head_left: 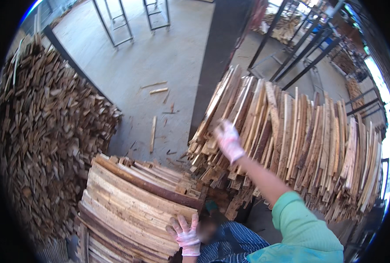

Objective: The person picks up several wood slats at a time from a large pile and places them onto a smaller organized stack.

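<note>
Left hand out with its gloved fingers spread, tips apparently resting on the right-hand ends of a stack of wooden slats; that wide splay looks like bracing, steadying the body or the wood. And the right hand, gloved too, is at full stretch over the near-left end of a second bank of sawn wooden strips! Its fingers are blurred, so I can't tell whether they pinch a strip or only hang over it.

Look at the order here: under the left hand the slats run sideways, flat and parallel, presumably so they sit snugly together. Right of the other hand the strips lie side by side, ends towards the person, which would make each easy to grasp.

Farther out, well left of both hands, rises a big heap of stacked wood pieces, mostly end-on, probably to save room. Beyond the hands, loose sticks lie scattered on the concrete floor, and past those stand metal frames.
</note>
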Demonstrator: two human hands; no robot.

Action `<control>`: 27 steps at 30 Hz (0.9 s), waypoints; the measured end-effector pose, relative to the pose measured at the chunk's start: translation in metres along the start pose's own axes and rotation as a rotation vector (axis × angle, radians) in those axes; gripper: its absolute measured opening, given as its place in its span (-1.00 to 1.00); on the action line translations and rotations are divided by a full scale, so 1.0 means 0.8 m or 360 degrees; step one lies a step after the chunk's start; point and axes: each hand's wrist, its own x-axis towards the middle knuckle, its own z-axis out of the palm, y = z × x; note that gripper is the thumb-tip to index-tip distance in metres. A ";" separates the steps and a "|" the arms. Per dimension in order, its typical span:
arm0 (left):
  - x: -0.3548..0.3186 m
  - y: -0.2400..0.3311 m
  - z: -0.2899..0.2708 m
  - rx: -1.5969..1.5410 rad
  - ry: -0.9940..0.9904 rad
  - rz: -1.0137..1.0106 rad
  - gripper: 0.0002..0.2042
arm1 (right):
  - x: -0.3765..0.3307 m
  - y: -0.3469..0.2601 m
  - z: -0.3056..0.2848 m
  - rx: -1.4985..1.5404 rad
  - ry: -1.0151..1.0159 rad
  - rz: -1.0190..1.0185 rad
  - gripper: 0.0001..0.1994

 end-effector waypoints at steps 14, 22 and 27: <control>0.017 -0.010 -0.011 0.0040 -0.0005 0.0082 -0.36 | 0.284 0.106 0.081 -0.2811 -0.2251 0.1394 -0.46; 0.012 -0.006 -0.020 -0.0007 0.0045 0.0030 -0.39 | 0.076 0.041 -0.136 0.0457 -0.0304 0.1011 -0.33; 0.048 0.027 -0.076 -0.0126 -0.0429 -0.0124 -0.29 | -0.150 0.064 -0.227 0.0758 -0.0336 0.0938 0.02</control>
